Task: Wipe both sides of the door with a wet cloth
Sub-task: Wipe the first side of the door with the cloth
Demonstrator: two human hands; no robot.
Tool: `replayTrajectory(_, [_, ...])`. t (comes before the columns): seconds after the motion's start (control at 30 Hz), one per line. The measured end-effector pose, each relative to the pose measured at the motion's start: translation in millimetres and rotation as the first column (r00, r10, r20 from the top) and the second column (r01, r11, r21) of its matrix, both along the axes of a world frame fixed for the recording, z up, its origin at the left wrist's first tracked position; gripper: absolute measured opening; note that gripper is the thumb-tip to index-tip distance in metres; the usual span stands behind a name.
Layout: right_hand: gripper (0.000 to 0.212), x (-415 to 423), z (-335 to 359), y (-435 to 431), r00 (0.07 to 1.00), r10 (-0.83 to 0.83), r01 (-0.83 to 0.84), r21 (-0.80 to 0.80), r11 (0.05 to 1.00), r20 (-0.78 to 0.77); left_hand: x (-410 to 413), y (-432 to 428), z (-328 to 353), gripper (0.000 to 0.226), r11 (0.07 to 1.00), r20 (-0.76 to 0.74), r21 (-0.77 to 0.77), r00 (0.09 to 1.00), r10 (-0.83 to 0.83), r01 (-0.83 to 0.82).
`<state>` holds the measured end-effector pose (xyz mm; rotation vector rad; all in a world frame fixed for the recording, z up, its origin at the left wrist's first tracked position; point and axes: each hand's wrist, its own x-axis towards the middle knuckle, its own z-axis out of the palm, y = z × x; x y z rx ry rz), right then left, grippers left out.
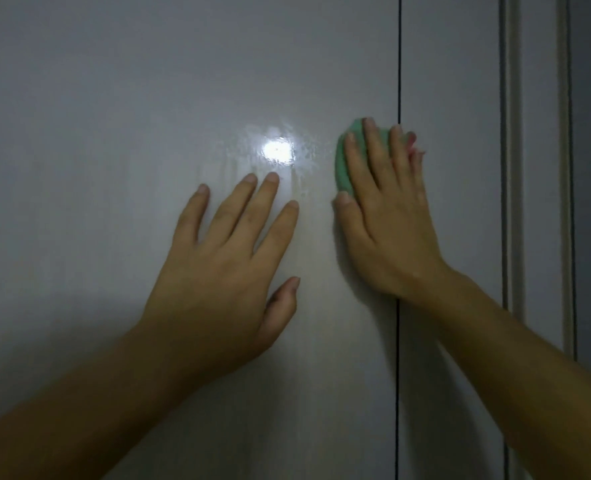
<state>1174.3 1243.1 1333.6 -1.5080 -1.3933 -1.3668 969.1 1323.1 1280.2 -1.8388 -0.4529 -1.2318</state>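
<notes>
cloth [342, 161] is pressed flat to the door [114, 133] by the right hand [387, 220], fingers straight, nothing gripped, right at the seam [398, 64]. left hand [224, 271] is spread flat beside it, empty. cloth could be snagged in that seam, and fresh prints left by the bare palm.

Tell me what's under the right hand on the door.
A green cloth, pressed against the door by the right hand; a pink bit shows beside it. The hand covers the rest.
</notes>
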Motion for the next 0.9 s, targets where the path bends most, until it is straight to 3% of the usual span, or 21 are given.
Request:
replayTrajectory(0.07, [0.067, -12.7, -15.4, 6.1, 0.999, -0.011, 0.010, 0.012, 1.000, 0.035, -9.9, 2.7, 0.3, 0.069, 1.000, 0.029, -0.008, 0.999, -0.014, 0.014])
replayTrajectory(0.17, [0.067, -24.4, -63.6, 10.7, 0.974, 0.028, -0.005, -0.101, 0.995, 0.223, -25.3, 10.0, -1.1, 0.068, 0.998, 0.058, -0.022, 0.997, 0.051, -0.050])
replayTrajectory(0.23, [0.066, -22.4, -57.6, 9.9, 0.959, 0.026, 0.012, -0.134, 0.991, 0.283, -31.2, 13.6, -2.2, 0.069, 0.996, 0.047, -0.043, 0.995, 0.083, -0.081])
replayTrajectory(0.4, [0.064, -37.5, 1.8, 17.3, 0.999, -0.012, 0.012, -0.001, 1.000, 0.040, -34.4, 16.4, -4.9, 0.070, 0.996, 0.010, -0.061, 0.998, 0.068, -0.067])
replayTrajectory(0.53, [0.064, -66.4, -53.1, 28.0, 0.963, 0.030, 0.003, -0.121, 0.993, 0.269, -51.5, 18.7, -2.8, 0.066, 0.987, 0.069, -0.096, 0.990, -0.121, 0.127])
replayTrajectory(0.6, [0.063, -66.1, -55.1, 26.2, 0.932, 0.064, 0.007, -0.193, 0.981, 0.358, -63.7, 21.6, -0.9, 0.066, 0.983, 0.089, -0.113, 0.987, -0.132, 0.142])
replayTrajectory(0.67, [0.063, -61.7, -23.5, 27.5, 0.948, 0.001, 0.046, -0.141, 0.989, 0.318, -75.5, 26.2, 0.8, 0.065, 0.988, 0.122, -0.115, 0.989, -0.086, 0.100])
replayTrajectory(0.77, [0.064, -71.3, 14.4, 32.1, 0.997, -0.017, 0.020, -0.031, 0.999, 0.081, -89.7, 31.6, 2.2, 0.066, 0.985, 0.159, -0.172, 0.987, 0.012, 0.015])
replayTrajectory(0.83, [0.066, -89.4, -3.7, 41.1, 0.990, -0.028, 0.030, -0.014, 0.999, 0.135, -96.2, 35.1, 1.0, 0.066, 0.980, 0.150, -0.197, 0.988, 0.040, -0.010])
replayTrajectory(0.9, [0.066, -104.8, -43.0, 49.1, 0.949, 0.024, 0.012, -0.113, 0.994, 0.314, -101.0, 37.8, -1.1, 0.067, 0.979, 0.118, -0.205, 0.993, 0.031, -0.006])
